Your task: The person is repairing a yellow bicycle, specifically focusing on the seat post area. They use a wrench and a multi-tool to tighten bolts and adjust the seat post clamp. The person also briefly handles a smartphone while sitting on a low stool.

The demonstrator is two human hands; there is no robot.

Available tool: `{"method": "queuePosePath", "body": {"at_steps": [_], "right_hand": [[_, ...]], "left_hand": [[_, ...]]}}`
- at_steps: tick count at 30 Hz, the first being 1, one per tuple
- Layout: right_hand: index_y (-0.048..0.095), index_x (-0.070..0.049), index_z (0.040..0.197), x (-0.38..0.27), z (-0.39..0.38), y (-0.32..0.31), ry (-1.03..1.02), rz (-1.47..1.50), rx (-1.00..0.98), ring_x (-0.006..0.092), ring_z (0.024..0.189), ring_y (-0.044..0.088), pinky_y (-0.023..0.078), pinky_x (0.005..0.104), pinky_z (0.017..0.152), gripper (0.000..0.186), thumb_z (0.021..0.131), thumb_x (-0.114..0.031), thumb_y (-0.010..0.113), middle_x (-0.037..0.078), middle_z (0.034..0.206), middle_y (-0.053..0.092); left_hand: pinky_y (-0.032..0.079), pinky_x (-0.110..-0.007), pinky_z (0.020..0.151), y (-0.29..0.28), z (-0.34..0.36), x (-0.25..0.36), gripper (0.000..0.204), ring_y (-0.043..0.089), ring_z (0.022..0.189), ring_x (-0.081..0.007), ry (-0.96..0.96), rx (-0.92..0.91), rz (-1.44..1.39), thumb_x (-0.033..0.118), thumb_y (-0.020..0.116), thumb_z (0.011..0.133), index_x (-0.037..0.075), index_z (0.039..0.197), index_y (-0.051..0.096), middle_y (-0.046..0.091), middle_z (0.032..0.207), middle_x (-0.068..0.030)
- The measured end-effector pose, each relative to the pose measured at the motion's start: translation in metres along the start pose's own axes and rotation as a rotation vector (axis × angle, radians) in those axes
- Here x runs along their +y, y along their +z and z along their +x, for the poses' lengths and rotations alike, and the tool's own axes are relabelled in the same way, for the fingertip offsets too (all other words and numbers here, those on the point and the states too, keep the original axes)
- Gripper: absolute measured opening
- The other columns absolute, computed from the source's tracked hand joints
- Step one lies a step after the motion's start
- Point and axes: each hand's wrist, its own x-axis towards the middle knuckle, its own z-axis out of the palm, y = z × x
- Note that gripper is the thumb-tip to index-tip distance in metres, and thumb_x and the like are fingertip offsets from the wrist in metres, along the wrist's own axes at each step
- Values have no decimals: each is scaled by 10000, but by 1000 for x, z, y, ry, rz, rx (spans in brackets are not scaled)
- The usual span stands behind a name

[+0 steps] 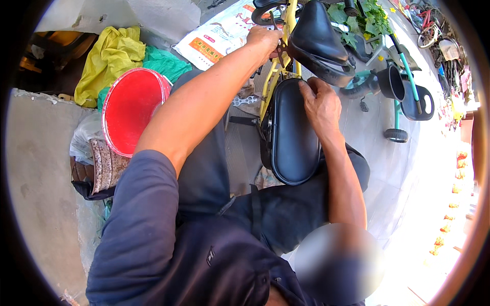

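My left hand [263,43] grips a dark metal tool [279,51], apparently a wrench, against the yellow bicycle frame [288,19]. My right hand [321,104] has its fingers curled at the upper right of a long black padded seat [293,132]; what lies inside them is hidden. That pad rests on the frame, between my legs. Above the right hand is a black saddle [319,30]. A silver multi-hole spanner [244,101] lies left of the frame.
At left are a red bucket [127,107], yellow and green bags [107,61], a concrete ledge [41,168] and a printed sack [206,38]. To the right stand leafy plants [347,28], a small teal wheeled vehicle [395,112] and piled bicycles [429,33].
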Motion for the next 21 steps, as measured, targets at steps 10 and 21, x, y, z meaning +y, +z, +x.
{"method": "queuePosePath", "body": {"at_steps": [10, 21], "right_hand": [[685, -52, 1004, 19, 26, 34, -234, -61, 147, 301, 806, 629, 473, 412, 778, 246, 818, -210, 711, 112, 925, 675], [694, -53, 1009, -2, 49, 54, 237, -232, -215, 336, 851, 647, 469, 382, 798, 372, 924, -379, 536, 175, 858, 673]], "left_hand": [[584, -372, 599, -27, 28, -44, 207, 681, 674, -241, -273, 26, -97, 161, 570, 928, -43, 933, 606, 670, 807, -144], [497, -313, 584, 5, 32, -85, 243, 608, 643, -168, -54, -146, 170, 171, 665, 841, -43, 954, 683, 651, 776, -110]]}}
